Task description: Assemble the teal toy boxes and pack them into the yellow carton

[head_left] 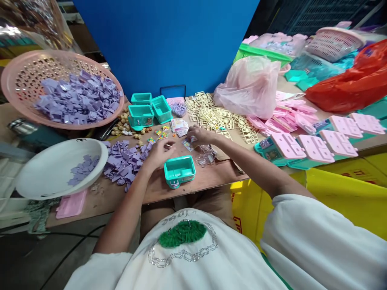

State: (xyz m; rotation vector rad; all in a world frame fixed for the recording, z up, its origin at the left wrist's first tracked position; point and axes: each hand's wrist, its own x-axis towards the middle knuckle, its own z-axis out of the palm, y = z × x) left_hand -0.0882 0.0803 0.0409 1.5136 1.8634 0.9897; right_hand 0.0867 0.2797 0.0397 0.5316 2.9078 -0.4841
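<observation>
My left hand (161,153) is just above the far left corner of a teal plastic box (179,171), its thumb and fingers curled together. What lies between those fingertips, if anything, is too small to make out. With its fingers pinched downward, my right hand (199,136) is over the table beyond the box, by a small printed card (187,145). A pale, shiny bit shows at its fingertips, but its kind is unclear. Beside that hand lie clear plastic pieces (206,156). A stack of printed cards (179,126) and small coloured pieces (161,133) are just past both hands.
Purple pieces fill a pink basket (18,80), lie in a white bowl (39,173) and form a loose pile (123,163). Teal boxes (140,114) stand behind. Cream part frames (211,114), a pink bag (248,84) and pink-lidded boxes (287,145) are rightward.
</observation>
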